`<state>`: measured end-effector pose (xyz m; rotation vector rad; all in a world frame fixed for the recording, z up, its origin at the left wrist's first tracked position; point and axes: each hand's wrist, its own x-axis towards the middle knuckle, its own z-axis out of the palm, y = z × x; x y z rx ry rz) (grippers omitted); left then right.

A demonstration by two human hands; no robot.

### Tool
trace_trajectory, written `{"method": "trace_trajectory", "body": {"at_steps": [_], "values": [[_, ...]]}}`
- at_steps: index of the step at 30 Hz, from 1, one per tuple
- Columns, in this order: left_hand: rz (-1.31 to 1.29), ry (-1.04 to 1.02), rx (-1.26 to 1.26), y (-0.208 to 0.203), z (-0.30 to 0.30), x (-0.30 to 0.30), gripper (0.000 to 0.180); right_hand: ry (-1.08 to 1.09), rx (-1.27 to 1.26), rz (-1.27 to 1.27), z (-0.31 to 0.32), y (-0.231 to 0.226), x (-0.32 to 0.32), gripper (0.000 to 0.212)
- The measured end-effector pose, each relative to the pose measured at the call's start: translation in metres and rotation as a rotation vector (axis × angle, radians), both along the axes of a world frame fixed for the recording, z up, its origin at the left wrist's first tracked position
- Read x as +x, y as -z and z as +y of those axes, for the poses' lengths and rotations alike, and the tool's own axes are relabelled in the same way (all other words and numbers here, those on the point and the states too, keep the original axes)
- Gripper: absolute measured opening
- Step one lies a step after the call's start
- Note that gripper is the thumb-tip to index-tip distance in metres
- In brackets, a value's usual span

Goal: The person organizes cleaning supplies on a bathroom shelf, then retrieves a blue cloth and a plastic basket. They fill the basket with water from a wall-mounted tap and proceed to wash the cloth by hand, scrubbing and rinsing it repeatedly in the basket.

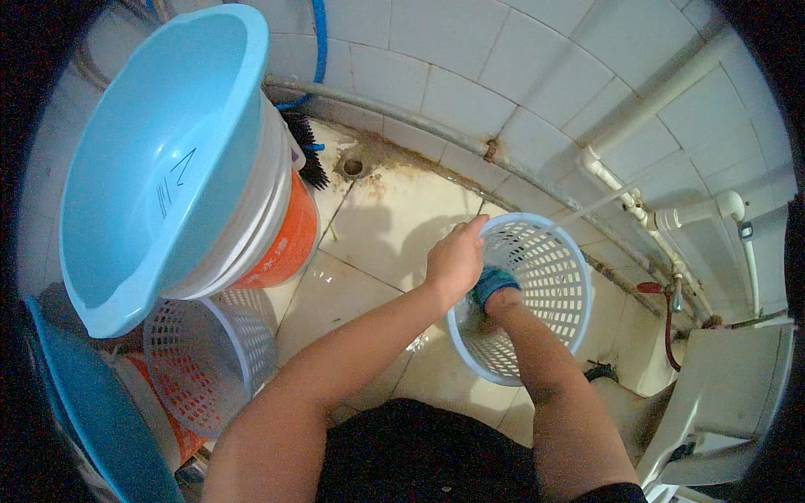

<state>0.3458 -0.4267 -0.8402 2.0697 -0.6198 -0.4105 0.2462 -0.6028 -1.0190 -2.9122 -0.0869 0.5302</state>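
A pale blue-white plastic basket (560,251) with slotted walls is tilted above the tiled floor, its mouth facing me. My left hand (457,261) is closed on the left side of its rim, fingers mostly out of sight behind the wall. Reaching inside, my right hand (501,303) presses a blue-green cloth or scrubber (495,283) against the inner left wall; most of its fingers are covered. A thin pale streak, apparently water, runs from the wall pipe to the basket's upper rim.
At left, a light blue basin (168,159) rests on a white and orange bucket (285,243). Below stands another slotted basket (262,344). A black-bristled brush (309,155) lies near a floor drain (353,167). Pipes (616,186) line the right wall; a white toilet (721,386) stands at lower right.
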Motion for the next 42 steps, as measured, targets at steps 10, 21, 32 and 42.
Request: {"method": "trace_trajectory", "body": {"at_steps": [10, 21, 32, 42], "values": [[-0.007, -0.064, 0.007, -0.001, -0.006, -0.008, 0.038, -0.039, -0.034, 0.702, 0.036, -0.008, -0.032, 0.033], [-0.043, -0.025, -0.116, 0.005, -0.013, -0.011, 0.033, 0.393, -0.059, 0.487, -0.009, 0.066, -0.045, 0.032], [-0.058, -0.023, -0.091, 0.009, -0.014, -0.010, 0.032, -0.183, -0.117, 0.738, 0.060, -0.038, -0.016, 0.040], [-0.043, 0.013, -0.095, 0.001, -0.013, -0.012, 0.032, 0.410, -0.213, 0.043, -0.001, 0.050, -0.035, 0.044]]}}
